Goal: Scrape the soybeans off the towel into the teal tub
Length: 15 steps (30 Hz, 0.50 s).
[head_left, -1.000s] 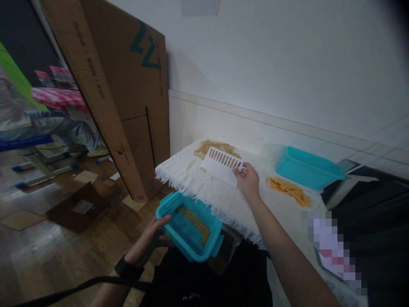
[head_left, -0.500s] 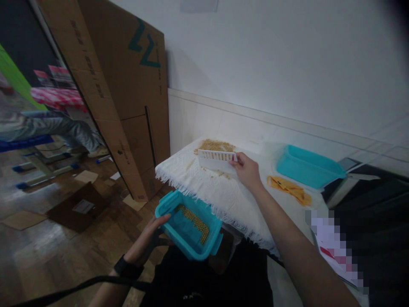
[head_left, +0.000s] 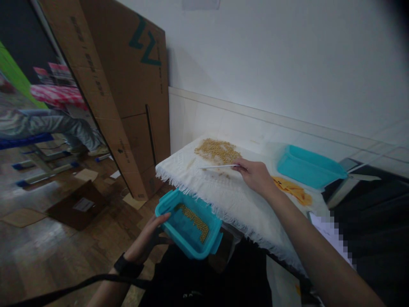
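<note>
R hand [head_left: 255,175] pinches scraper [head_left: 219,166], L hand [head_left: 148,239] grips tub [head_left: 191,254].

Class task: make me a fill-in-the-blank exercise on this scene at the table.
1. The left hand holds a teal container with ____ inside.
2. The right hand holds a thin tool over a fringed cloth coloured ____.
3. The tall box leaning at the wall is made of ____.
Missing words: beans; white; cardboard.
</note>
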Motion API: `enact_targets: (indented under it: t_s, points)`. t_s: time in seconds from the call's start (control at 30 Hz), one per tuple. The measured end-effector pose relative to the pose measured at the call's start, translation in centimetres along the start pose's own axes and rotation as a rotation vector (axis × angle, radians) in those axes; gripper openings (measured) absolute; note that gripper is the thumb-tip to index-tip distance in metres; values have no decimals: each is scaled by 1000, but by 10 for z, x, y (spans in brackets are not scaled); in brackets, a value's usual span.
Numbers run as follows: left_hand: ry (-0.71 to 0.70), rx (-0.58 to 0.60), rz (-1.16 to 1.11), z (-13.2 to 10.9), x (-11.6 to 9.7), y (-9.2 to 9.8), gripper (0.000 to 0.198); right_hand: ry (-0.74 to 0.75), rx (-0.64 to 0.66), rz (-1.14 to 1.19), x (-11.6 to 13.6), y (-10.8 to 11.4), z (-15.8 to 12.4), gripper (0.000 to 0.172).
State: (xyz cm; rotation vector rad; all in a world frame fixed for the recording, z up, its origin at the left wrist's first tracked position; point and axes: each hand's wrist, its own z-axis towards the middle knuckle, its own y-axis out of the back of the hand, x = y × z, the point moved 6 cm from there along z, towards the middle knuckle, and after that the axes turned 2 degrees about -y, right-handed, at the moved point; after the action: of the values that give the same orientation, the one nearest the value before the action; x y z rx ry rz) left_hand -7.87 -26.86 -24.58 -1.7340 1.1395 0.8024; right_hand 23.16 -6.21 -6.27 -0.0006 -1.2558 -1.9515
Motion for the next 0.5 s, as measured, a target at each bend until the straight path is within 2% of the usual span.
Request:
enact_targets:
  t_s: [0.13, 0.23, 0.4, 0.5]
  points:
    - [2, 7, 6, 0, 0, -2, 91, 8, 13, -20, 6, 8, -12, 17]
    - [7, 11, 6, 0, 0, -3, 88, -18, -66, -14, 6, 16, -22, 19]
    - [12, 3, 7, 0, 1, -4, 90, -224, -289, 64, -5, 16, -45, 26]
    - [11, 4, 9, 1, 2, -5, 91, -314, -342, 142, -10, 5, -57, 35]
